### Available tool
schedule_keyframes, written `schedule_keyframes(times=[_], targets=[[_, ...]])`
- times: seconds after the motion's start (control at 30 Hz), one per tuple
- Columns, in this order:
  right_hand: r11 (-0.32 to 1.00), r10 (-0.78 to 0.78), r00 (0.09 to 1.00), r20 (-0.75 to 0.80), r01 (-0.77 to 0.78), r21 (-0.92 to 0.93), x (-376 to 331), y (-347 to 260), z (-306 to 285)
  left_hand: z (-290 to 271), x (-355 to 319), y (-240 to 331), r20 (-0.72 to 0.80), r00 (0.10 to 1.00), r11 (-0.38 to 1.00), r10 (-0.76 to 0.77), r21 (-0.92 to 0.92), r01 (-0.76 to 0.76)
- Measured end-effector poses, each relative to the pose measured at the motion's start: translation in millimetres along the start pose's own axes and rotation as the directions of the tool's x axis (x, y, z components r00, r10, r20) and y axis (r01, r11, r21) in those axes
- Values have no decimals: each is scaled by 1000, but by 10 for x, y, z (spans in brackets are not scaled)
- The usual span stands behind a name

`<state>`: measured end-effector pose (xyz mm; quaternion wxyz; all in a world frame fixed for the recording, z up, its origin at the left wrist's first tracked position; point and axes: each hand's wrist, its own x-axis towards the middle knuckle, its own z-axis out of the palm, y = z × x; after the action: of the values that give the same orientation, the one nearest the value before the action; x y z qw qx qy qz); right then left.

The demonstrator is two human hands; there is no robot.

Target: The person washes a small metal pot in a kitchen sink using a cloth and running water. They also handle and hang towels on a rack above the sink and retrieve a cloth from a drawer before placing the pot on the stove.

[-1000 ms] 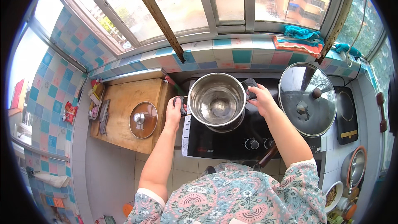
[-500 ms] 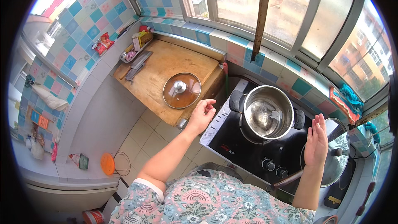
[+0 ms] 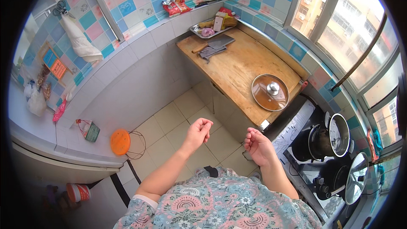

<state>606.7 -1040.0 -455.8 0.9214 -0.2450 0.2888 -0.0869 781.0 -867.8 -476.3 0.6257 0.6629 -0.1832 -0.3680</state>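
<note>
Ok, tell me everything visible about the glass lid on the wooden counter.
The glass lid is round, with a thin metal rim and a shiny metal knob at its centre. The pane looks clear with a brownish tint, the wood showing through. It lies flat, knob up, near the stove-side end of the wooden counter, resting only on the wood. Neither hand touches it; the right hand is the nearer, empty and loosely curled.

wooden table (image 3: 241, 65), glass lid (image 3: 270, 92), cleaver (image 3: 214, 43), metal tray (image 3: 196, 29) at its far end

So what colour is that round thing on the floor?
Orange: the round stool on the tiled floor, clearest in the head view.
</note>
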Motion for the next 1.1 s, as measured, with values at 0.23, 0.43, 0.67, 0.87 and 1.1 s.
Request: schedule_keyframes(times=[0.23,0.43,0.67,0.87,1.1], targets=[[976,114,991,66,-99,-192,991,679,1137,-1439,-17,-85,-138,988,996,-74,-57,67],[955,100,994,-34,-106,-276,1982,729,1526,-1899,488,-13,-143,986,988,-91,-134,72],[-242,-302,911,281,212,-947,3581,1022,1126,-2463,1356,-73,-73,982,985,-174,-8,174],[-590,-348,929,129,-110,-800,4622,1085,1076,-2914,2133,-96,-36,952,948,-304,91,306],[-494,-375,925,-55,-250,-833,4878,1103,1261,-3060,2705,-62,82,943,909,-323,303,285]])
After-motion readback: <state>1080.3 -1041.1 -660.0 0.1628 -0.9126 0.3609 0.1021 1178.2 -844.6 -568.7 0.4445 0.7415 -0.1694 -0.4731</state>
